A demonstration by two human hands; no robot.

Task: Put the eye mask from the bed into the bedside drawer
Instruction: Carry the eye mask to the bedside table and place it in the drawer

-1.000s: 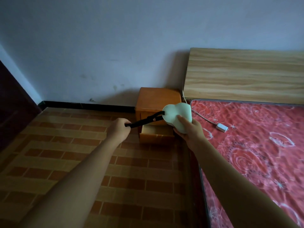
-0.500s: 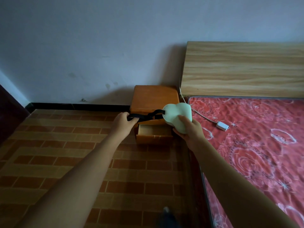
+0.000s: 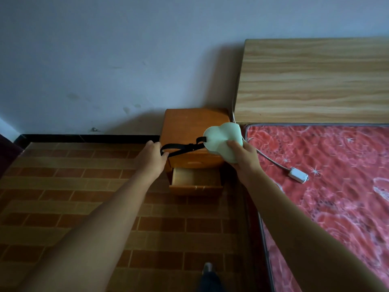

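Observation:
The pale green eye mask hangs in the air over the orange bedside cabinet. My right hand grips its padded body from below. Its black strap stretches left to my left hand, which is closed on the strap's loop. Below both hands the cabinet's drawer stands pulled out, its pale inside bare.
The bed with a red patterned cover and a wooden headboard fills the right side. A white cable with a small box lies on the bed. Brick-pattern floor spreads left; my foot shows at the bottom.
The view has closed in on the cabinet and tilted down. Both hands with the mask have moved up over the cabinet top, and the open drawer now shows below them.

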